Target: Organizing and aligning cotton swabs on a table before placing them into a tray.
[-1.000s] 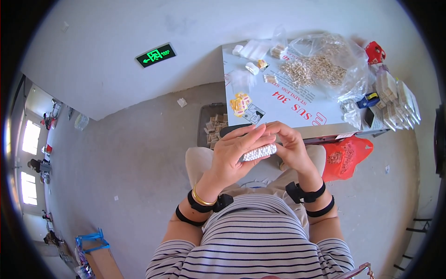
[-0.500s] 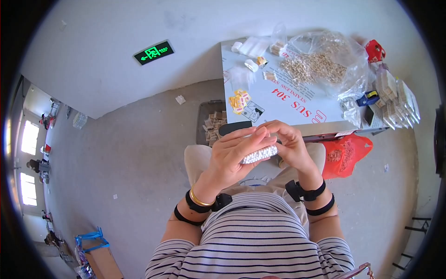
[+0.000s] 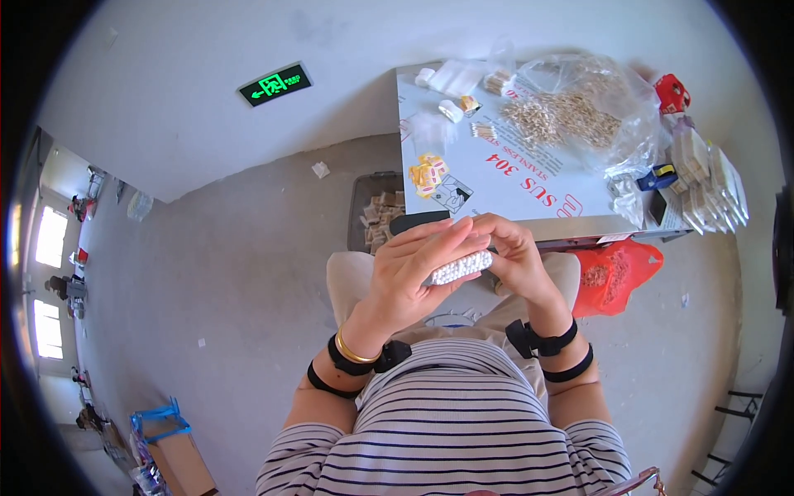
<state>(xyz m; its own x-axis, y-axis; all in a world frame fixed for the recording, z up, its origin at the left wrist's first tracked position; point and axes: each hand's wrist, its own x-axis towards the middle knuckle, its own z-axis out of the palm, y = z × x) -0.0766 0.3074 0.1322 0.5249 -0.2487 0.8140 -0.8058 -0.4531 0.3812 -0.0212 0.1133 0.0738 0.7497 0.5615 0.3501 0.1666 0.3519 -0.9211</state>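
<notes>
White and knobbly, a small oblong pack (image 3: 460,267) of tiny round pieces sits pinched between both hands, held above the lap just short of the table's near edge. The left hand (image 3: 418,269) curls around its left end, fingers (image 3: 447,236) stretched over the top and thumb beneath, so most of the pack's upper face is hidden. The right hand (image 3: 514,252) closes on the right end, knuckles bent and fingertips tucked in against the left ones. Both wrists are cocked upward, each wearing a black strap; a gold bangle (image 3: 354,354) rings the left one.

Beyond the hands, the table (image 3: 496,186) carries a pale printed sheet. A crinkled clear plastic bag (image 3: 583,112) of small tan pieces lies toward its far right corner, little wrapped bundles (image 3: 432,174) near the left edge, and stacked flat packets (image 3: 703,174) off the right side. A red plastic bag (image 3: 616,273) hangs below the near edge, and a dark crate (image 3: 376,211) of packets stands on the floor by the left edge.
</notes>
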